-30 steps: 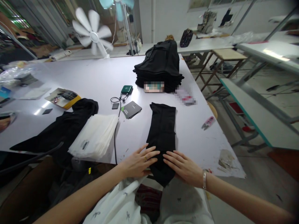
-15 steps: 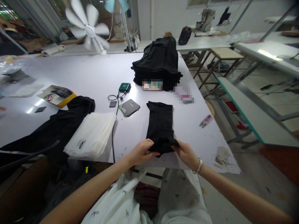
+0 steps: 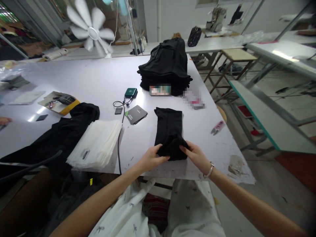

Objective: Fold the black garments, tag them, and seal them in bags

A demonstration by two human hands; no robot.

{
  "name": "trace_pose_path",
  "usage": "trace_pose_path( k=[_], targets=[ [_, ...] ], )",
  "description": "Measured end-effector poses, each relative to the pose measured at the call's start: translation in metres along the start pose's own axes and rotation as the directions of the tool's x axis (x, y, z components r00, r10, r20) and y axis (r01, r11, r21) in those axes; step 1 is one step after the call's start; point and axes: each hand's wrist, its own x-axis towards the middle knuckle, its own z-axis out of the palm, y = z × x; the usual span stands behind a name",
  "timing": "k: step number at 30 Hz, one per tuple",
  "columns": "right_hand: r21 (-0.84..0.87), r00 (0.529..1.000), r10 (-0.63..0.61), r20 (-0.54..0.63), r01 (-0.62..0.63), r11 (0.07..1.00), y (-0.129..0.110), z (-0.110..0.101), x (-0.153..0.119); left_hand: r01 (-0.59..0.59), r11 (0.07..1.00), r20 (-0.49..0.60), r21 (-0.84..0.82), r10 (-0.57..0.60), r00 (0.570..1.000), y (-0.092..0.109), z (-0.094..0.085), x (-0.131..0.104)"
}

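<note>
A folded black garment (image 3: 169, 123) lies lengthwise on the table in front of me; its exact kind does not show. My left hand (image 3: 152, 158) pinches the near end at its left side, thumb and fingers around the cloth. At the right side of that end, my right hand (image 3: 196, 156) grips the fabric between thumb and fingers. The near end is raised and folded back between both hands. Right of the garment, pink thread snips (image 3: 217, 127) rest on the table. A stack of black garments (image 3: 164, 67) stands beyond it.
White plastic bags (image 3: 97, 143) lie stacked at the left, beside a loose black garment (image 3: 71, 126). A grey card packet (image 3: 135, 114), a green device (image 3: 130, 92) and a cable lie mid-table. Another person's hand (image 3: 4, 120) shows at the left edge. A fan (image 3: 93, 33) stands behind.
Both hands have lifted the garment's near end slightly and turned it away from me. At the left edge, the other person's hand has come further into view.
</note>
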Motion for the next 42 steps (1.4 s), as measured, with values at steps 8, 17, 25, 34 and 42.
trace_pose_path(
  k=[8,17,25,34,42],
  targets=[
    [-0.034,0.986,-0.164,0.029,0.165,0.986,-0.017,-0.003,-0.008,0.03,1.0,-0.125,0.001,-0.029,0.992,0.023,0.007,0.005],
    [-0.55,0.665,-0.404,0.628,0.747,0.373,-0.085,-0.037,0.009,-0.147,0.965,-0.065,0.218,0.164,0.984,0.022,0.015,0.001],
    [-0.485,0.48,-0.269,0.835,0.873,0.051,-0.098,-0.032,-0.008,-0.295,0.861,0.114,0.415,0.272,0.955,0.014,0.024,-0.003],
    [-0.53,0.52,-0.307,0.797,0.846,0.056,-0.101,-0.034,-0.018,-0.4,0.763,0.214,0.508,0.338,0.916,0.021,0.022,-0.006],
    [-0.575,0.677,-0.371,0.636,0.736,0.358,-0.095,-0.036,-0.011,-0.249,0.915,0.026,0.317,0.254,0.967,0.023,0.021,-0.007]
  ],
)
